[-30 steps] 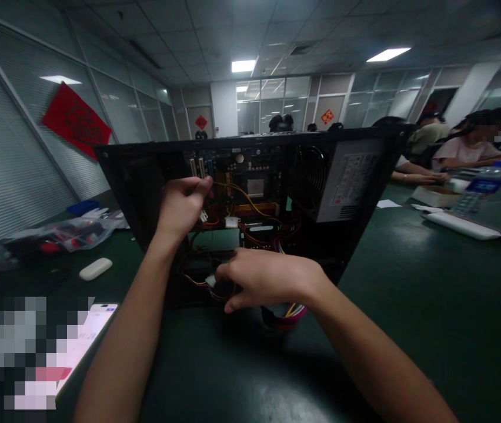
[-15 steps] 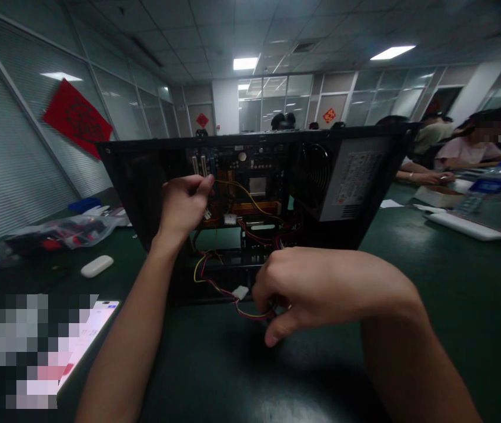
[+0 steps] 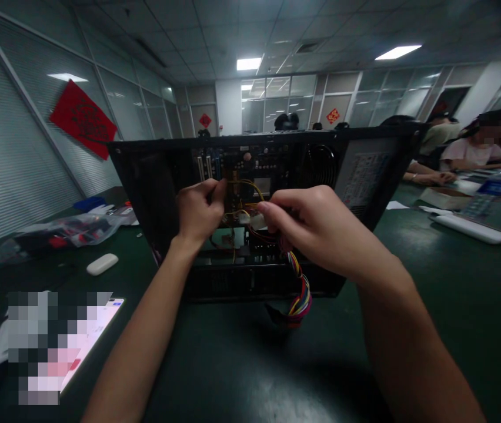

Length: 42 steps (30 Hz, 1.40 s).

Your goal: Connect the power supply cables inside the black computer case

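"Casing first, from the head view."

"One black metal computer case [image 3: 233, 286], open-sided, standing on the dark green surface [image 3: 228, 364] directly before the person. Fitted at its upper right: one grey power supply [image 3: 367, 167] bearing a printed label, with a round black wire fan grille [image 3: 321, 164] beside it. Fitted at upper centre: one dark circuit board [image 3: 257, 157], with narrow white slots [image 3: 205, 167] at its left."

"Hands?"

"Two, both inside the open side. Left hand [image 3: 201, 211]: thumb and forefinger pinched together, grip narrow, on a thin yellow cable [image 3: 248, 181] that arcs rightward in front of the board. Right hand [image 3: 310, 223]: grip narrow, fingertips on a small white plastic connector [image 3: 258, 222] near the middle of the case."

"Loose cabling?"

"One thick multicoloured wire bundle [image 3: 304, 291], emerging below the right hand and drooping over the case's lower edge."

"Remainder of the surface?"

"At left: one white rounded oblong case [image 3: 102, 264]; one lit phone [image 3: 96, 335], partly masked by pixelation; one clear plastic bag [image 3: 65, 232] with red and dark contents. At right: one clear bottle with a blue cap [image 3: 497, 188], near an open cardboard box [image 3: 447, 198]."
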Motion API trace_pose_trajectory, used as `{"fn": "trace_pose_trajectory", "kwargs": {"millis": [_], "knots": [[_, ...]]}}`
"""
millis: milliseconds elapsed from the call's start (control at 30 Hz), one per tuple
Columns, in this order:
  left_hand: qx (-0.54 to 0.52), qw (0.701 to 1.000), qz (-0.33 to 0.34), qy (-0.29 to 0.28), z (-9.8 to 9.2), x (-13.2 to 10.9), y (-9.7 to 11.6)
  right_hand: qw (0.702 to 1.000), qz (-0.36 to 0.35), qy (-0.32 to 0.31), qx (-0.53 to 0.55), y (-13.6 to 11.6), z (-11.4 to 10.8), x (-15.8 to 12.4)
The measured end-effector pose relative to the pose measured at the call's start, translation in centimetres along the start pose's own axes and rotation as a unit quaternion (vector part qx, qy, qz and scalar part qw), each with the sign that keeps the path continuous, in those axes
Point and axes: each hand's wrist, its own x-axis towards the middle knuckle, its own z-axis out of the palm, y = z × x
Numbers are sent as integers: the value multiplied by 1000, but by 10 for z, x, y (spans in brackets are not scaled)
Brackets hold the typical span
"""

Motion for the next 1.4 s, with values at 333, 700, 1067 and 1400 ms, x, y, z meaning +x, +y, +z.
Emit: {"fn": "trace_pose_trajectory", "kwargs": {"millis": [333, 700, 1067, 1400], "knots": [[74, 997, -19, 12, 6, 1, -14, 992, -16, -21, 125, 10, -27, -11], [183, 978, 98, -10, 15, -10, -24, 951, -85, -67, 291, 8, -13, 0], [-31, 998, -29, -45, 0, 11, -12, 965, 53, 68, 249, 15, 1, 12], [141, 990, 5, 28, -15, 9, -8, 950, 76, 69, 294, 22, 22, 17]]}}
